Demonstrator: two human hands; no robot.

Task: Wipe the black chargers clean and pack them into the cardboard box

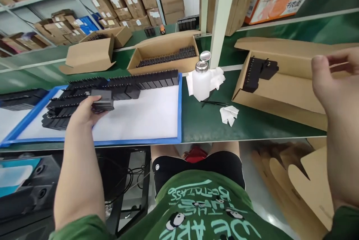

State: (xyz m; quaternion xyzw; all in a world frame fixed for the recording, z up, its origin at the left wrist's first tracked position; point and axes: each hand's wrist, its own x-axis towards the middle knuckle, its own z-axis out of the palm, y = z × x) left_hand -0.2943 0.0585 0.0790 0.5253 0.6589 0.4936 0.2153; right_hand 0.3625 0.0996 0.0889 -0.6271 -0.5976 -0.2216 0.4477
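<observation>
My left hand (85, 112) is closed on a small black rectangular block (102, 100) with a greyish top, its thumb above and fingers below. Around it, rows of similar black blocks with pins along their edges (157, 79) lie on a white tray with a blue rim (180, 120). My right hand (339, 82) is raised over the right end of an open cardboard box (280, 109). Its thumb and fingers are apart with nothing seen between them; the frame edge cuts off part of the hand. In that box's left end lie several black blocks (254, 73).
A white pump bottle (201, 82) stands mid-bench beside tissue (217, 78), dark tweezers (214, 103) and a crumpled tissue (229, 115). Behind are a carton of black blocks (165, 68) and an open carton (89, 54). A white post (221, 19) rises at the bench's back.
</observation>
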